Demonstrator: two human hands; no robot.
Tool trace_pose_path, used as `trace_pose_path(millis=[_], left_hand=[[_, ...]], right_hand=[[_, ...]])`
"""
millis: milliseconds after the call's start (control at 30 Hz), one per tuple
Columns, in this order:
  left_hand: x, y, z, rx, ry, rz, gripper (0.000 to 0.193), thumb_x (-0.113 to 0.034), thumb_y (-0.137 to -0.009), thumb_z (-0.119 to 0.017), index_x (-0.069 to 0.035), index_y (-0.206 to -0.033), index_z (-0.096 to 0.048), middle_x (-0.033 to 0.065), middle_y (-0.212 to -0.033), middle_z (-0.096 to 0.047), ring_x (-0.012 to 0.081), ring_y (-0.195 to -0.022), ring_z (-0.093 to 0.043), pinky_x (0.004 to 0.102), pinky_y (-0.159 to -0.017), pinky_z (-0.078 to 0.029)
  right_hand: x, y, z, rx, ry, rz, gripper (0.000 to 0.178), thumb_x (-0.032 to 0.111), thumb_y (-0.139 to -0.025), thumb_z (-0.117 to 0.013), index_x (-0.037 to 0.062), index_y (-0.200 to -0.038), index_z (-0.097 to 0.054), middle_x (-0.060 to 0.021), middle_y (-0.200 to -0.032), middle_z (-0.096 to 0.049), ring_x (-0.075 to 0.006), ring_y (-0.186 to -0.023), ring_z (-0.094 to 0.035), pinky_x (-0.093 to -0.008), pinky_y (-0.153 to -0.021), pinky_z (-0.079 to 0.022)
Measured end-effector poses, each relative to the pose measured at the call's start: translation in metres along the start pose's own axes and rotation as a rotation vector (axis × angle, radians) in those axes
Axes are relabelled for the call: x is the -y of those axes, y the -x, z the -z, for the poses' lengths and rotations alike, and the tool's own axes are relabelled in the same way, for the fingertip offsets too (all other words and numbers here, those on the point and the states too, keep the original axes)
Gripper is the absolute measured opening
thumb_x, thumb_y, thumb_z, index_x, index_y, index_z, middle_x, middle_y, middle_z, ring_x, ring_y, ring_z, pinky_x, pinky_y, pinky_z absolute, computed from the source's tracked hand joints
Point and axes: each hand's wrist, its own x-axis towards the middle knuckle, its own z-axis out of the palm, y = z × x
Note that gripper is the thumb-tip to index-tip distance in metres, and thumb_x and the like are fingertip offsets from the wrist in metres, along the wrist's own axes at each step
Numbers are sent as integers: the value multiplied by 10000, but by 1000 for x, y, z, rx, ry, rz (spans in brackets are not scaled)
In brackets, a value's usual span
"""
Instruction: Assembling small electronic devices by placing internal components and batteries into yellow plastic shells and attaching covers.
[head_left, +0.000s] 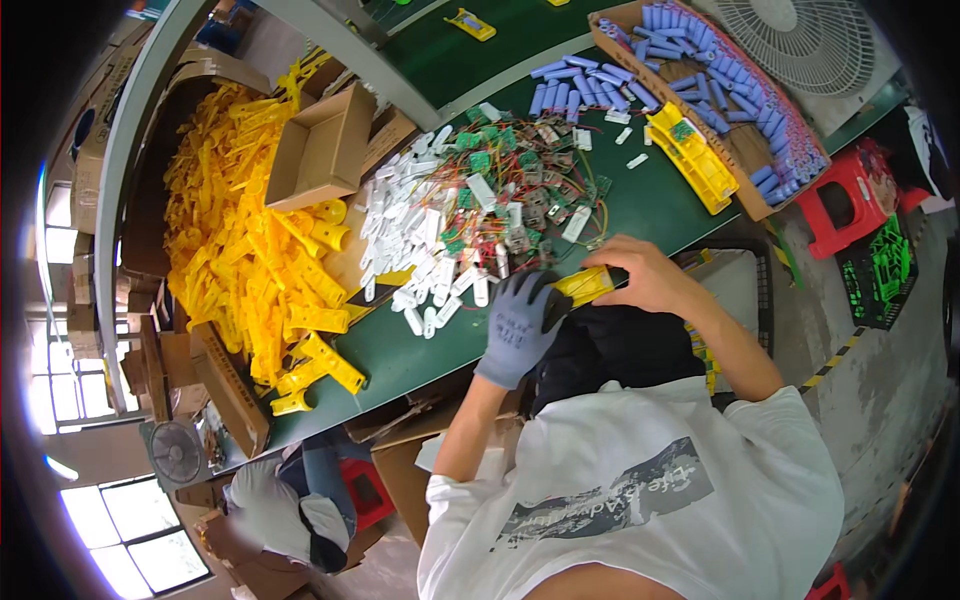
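Close to my body, at the front edge of the green table, a yellow plastic housing (585, 287) is held between my two hands. My left hand (520, 325), in a grey glove with dark fingertips, grips its left end. Bare fingers of my right hand (650, 278) are closed round its right end. Just beyond lies a tangle of green circuit boards with coloured wires (540, 190). White plastic pieces (425, 230) are heaped to its left. A larger yellow housing (690, 160) with a green board at one end lies beyond my right hand.
Many yellow plastic parts (245, 240) pile up at the left, beside a cardboard box (320, 150). Blue cylindrical cells (580, 88) lie at the back; more fill a long carton (745, 165). A red stool (850, 200) stands right. Another person (290, 510) sits lower left.
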Motion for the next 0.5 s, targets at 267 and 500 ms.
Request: trace_pose_path(millis=[267,500], left_hand=[[12,14,-12,-259,67,111,210,-90,-681,-750,-111,-855,-635,80,-984,-635,296,-901,-591,404,-769,-466],[11,12,-21,-302,156,187,222,-85,-661,-734,-103,-850,-619,92,-1008,-620,313,-919,-568,421,-811,-442]], right_hand=[[-5,-15,4,16,89,102,449,159,-669,-803,26,-1068,-645,-103,-988,-628,-270,-850,-606,-354,-779,-491],[-3,-112,80,-37,265,-109,194,223,-799,-690,70,-918,-672,-63,-707,-663,-166,-624,-648,-319,-574,-488]])
